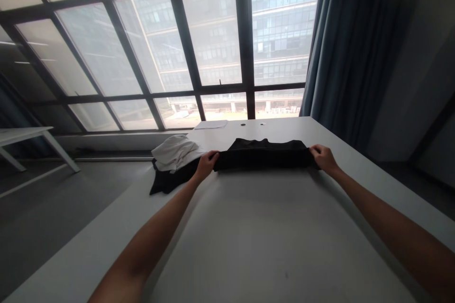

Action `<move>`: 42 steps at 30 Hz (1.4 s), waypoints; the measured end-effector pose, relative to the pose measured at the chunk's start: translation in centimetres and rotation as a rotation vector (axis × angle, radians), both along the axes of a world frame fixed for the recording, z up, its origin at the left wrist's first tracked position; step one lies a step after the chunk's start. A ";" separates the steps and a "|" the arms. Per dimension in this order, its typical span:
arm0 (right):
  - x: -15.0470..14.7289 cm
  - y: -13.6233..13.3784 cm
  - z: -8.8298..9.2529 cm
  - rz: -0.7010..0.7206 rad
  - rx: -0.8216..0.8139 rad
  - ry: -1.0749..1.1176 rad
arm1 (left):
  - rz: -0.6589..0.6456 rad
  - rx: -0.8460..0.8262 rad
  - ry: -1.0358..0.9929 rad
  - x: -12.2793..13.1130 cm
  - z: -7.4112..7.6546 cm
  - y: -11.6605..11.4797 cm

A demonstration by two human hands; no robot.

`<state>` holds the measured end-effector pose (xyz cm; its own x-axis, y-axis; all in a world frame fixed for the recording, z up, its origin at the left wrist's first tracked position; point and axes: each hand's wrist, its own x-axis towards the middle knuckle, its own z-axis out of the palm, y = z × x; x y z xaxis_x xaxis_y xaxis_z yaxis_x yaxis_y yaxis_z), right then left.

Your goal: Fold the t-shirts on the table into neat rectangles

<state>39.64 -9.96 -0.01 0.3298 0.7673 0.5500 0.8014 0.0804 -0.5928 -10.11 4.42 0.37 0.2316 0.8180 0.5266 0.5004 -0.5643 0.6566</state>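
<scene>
Black cloth (263, 157), apparently folded, spans left grip (206, 164) to right grip (324, 157).

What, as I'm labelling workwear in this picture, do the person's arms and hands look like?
The left arm and right arm are bare as far as they show, narrowing toward the wrists, with no visible sleeve, watch or bracelet. The left hand and right hand wear no gloves; I cannot tell about rings.

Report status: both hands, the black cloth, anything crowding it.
Left hand and right hand gripping opposite ends of black cloth. Cloth stretched between them over white table. Pale cloth, atop dark fabric, close beside left hand.
</scene>
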 end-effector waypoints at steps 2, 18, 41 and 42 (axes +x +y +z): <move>0.4 1.2 -0.1 -0.029 -0.115 -0.032 | 0.014 -0.029 0.006 0.1 -0.6 0.8; 1.2 -4.6 -5.1 0.186 -0.134 -0.102 | 0.056 -0.084 -0.028 -2.5 -4.6 -1.7; -0.4 -1.2 -0.4 0.112 -0.084 -0.315 | 0.058 0.076 0.404 3.5 -2.4 -0.4; -0.7 -1.7 -0.1 0.147 -0.090 -0.303 | 0.079 0.081 0.386 3.5 -2.0 -0.8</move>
<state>38.96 -11.68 -0.12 0.0443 0.8443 0.5340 0.9260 0.1660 -0.3392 -6.62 3.63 -1.61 0.3631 0.8004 0.4770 0.7453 -0.5567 0.3669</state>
